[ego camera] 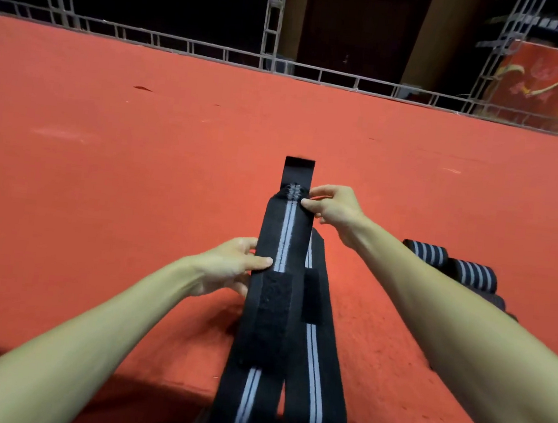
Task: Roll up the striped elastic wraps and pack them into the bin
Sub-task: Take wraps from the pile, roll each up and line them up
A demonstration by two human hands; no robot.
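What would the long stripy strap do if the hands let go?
Probably flop flat: the strap hangs limp over the red table edge below the left hand. Likely light, since the right hand lifts its end with just a fingertip pinch.

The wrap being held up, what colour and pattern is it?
Black wrap, pale grey stripes down its middle; head view.

— Where is the stretched wrap [285, 232]?
— Over the middle of the tabletop [138, 162], running from the near edge away. The left hand [230, 265] holds its left edge; the right hand [333, 206] pinches its right edge farther along.
— And the others?
— A second wrap [314, 353] lies just right, partly under it. Rolled wraps [454, 264] sit farther right, behind the right forearm. A truss [185, 44] runs behind the tabletop.
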